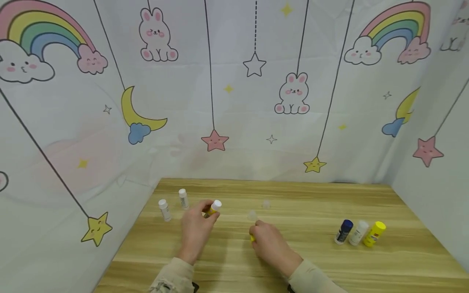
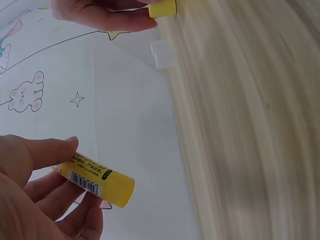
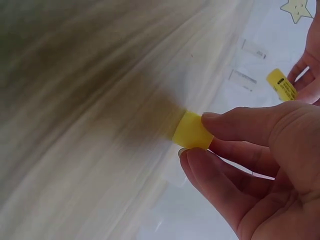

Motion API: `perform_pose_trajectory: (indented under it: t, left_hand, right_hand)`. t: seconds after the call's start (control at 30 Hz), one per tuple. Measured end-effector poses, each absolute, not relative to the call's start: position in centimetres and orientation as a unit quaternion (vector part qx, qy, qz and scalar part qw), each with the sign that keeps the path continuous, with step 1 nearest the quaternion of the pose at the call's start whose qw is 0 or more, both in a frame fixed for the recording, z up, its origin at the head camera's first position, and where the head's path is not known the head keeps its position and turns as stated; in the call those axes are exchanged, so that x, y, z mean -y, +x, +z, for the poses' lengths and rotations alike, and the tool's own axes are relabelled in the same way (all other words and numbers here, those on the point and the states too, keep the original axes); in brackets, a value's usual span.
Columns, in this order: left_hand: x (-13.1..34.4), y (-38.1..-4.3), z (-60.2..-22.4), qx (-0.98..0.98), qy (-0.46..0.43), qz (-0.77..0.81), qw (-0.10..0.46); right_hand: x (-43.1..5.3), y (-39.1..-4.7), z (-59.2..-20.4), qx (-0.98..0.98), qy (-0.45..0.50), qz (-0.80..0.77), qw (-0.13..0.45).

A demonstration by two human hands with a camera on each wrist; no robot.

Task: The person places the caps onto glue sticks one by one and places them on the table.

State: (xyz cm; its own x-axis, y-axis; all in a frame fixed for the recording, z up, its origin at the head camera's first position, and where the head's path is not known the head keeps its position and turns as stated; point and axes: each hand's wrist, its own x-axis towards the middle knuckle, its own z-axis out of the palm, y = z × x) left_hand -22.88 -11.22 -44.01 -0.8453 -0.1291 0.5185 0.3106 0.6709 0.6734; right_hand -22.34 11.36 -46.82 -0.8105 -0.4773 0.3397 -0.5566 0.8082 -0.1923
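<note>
Yellow glue stick (image 2: 102, 181), serving as landmark, with the faults I am guarding against from my remote station. To its right, the right hand (image 1: 271, 244) is pinching a short yellow cap (image 3: 192, 131); since only thumb and fingertips are bearing on so small a piece, I am rating a slip as the likeliest failure, the cap then rolling away. Farther from the glue stick on that side, a near translucent cap (image 1: 252, 215) is resting just beyond the right fingertips and a far translucent cap (image 1: 266, 204) is lying behind it; a forward nudge would be displacing the nearer. The stick's white upper end (image 1: 217, 204) is showing beside the left fingertips; whether it is bare glue I am unable to tell, but if so, a shifting grip would be smearing it. To the glue stick's left, a near white glue stick (image 1: 165, 210) and a far white glue stick (image 1: 183, 199) are standing, the latter close enough for a knuckle to be toppling it. Posture: the left hand (image 1: 198, 221) is reaching forward, thumb and fingers curling round the tilted barrel; the right forearm is slanting inward towards the glue stick, its fingers narrowing onto the cap.
</note>
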Motion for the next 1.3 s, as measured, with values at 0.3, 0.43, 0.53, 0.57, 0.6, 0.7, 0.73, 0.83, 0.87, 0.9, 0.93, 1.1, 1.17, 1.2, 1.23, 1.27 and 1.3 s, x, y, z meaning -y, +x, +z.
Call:
perform_pose_trajectory:
  t: [0.3, 0.43, 0.53, 0.57, 0.6, 0.7, 0.73, 0.83, 0.87, 0.9, 0.93, 1.1, 1.17, 1.2, 1.23, 1.27, 1.3]
  left_hand:
    - [9.8, -22.8, -44.5, 0.871, -0.081, -0.398, 0.275]
    - [9.1, -22.9, -44.4, 0.871, -0.082, -0.400, 0.272]
    - [8.7, -22.9, -44.3, 0.871, -0.078, -0.402, 0.270]
    - [8.6, -23.0, -44.3, 0.871, -0.078, -0.402, 0.269]
    - [8.4, -23.0, -44.3, 0.872, -0.078, -0.401, 0.270]
    - [8.1, -23.2, -44.3, 0.871, -0.081, -0.398, 0.276]
    - [8.0, -23.2, -44.3, 0.871, -0.081, -0.398, 0.278]
    - [7.8, -23.3, -44.2, 0.870, -0.079, -0.399, 0.279]
    - [7.8, -23.3, -44.2, 0.870, -0.077, -0.401, 0.277]
    - [7.7, -23.2, -44.2, 0.870, -0.076, -0.401, 0.277]
    - [7.7, -23.3, -44.1, 0.870, -0.076, -0.401, 0.277]
    - [7.5, -23.3, -44.0, 0.870, -0.082, -0.402, 0.275]
    - [7.4, -23.3, -44.1, 0.869, -0.086, -0.404, 0.270]
    - [7.4, -23.3, -44.1, 0.869, -0.088, -0.405, 0.269]
    - [7.4, -23.3, -44.1, 0.869, -0.088, -0.408, 0.266]
    - [7.4, -23.3, -44.2, 0.868, -0.089, -0.409, 0.266]
    - [7.4, -23.3, -44.2, 0.868, -0.091, -0.410, 0.266]
  right_hand:
    - [-12.1, -22.6, -45.3, 0.937, 0.244, 0.200, 0.149]
    - [-12.5, -23.0, -44.4, 0.935, 0.237, 0.205, 0.166]
    - [-12.5, -23.2, -44.0, 0.932, 0.239, 0.206, 0.179]
    - [-12.4, -23.2, -43.9, 0.932, 0.238, 0.207, 0.179]
    - [-12.4, -23.3, -43.9, 0.932, 0.236, 0.209, 0.180]
    - [-12.3, -23.3, -43.7, 0.934, 0.226, 0.218, 0.174]
    - [-12.3, -23.3, -43.6, 0.934, 0.223, 0.222, 0.170]
    - [-12.3, -23.3, -43.3, 0.934, 0.214, 0.235, 0.160]
    - [-12.2, -23.3, -43.2, 0.934, 0.212, 0.239, 0.159]
    - [-12.3, -23.2, -43.0, 0.934, 0.211, 0.242, 0.159]
    - [-12.3, -23.2, -42.9, 0.934, 0.209, 0.243, 0.160]
    - [-12.4, -23.2, -42.4, 0.934, 0.200, 0.243, 0.169]
    - [-12.5, -23.2, -42.4, 0.933, 0.197, 0.245, 0.173]
    - [-12.5, -23.2, -42.4, 0.933, 0.197, 0.247, 0.175]
    - [-12.6, -23.3, -42.5, 0.932, 0.196, 0.249, 0.177]
    - [-12.6, -23.3, -42.5, 0.931, 0.196, 0.251, 0.179]
    - [-12.7, -23.3, -42.6, 0.930, 0.195, 0.254, 0.181]
